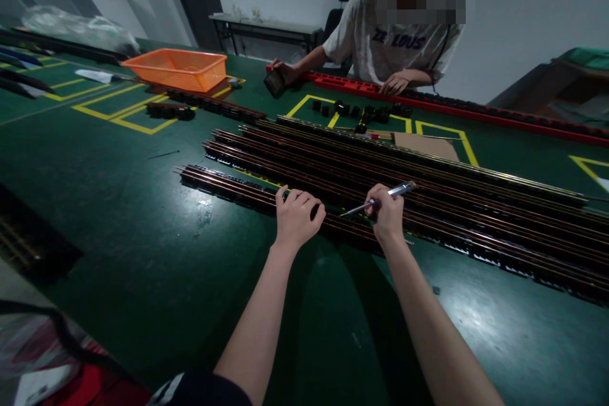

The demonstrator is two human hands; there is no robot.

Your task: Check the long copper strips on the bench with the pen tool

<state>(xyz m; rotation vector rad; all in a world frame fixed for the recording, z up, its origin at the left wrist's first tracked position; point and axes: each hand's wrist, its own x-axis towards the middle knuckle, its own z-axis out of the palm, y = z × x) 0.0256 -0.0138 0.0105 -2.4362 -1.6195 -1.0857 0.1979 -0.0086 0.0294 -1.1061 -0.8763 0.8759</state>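
Observation:
A narrow black rail point(228, 185) with thin copper-coloured rods along it lies on the green table in front of me. My left hand point(299, 216) is curled over this rail, thumb on one side and fingers on the other. In my right hand point(387, 212) is a slim silver screwdriver point(403, 188), its thin shaft slanting down to the left. The tip is close to the rail, right of my left hand; I cannot tell whether it touches. Part of the rail is hidden under my hands.
Just beyond lie several longer black rails point(451, 203) with rods. Past them are small black blocks point(354, 111) and a cardboard piece point(425, 146). An orange basket point(178, 70) stands at the back left. Opposite, a person point(394, 44) holds a dark block by a red rail point(342, 82).

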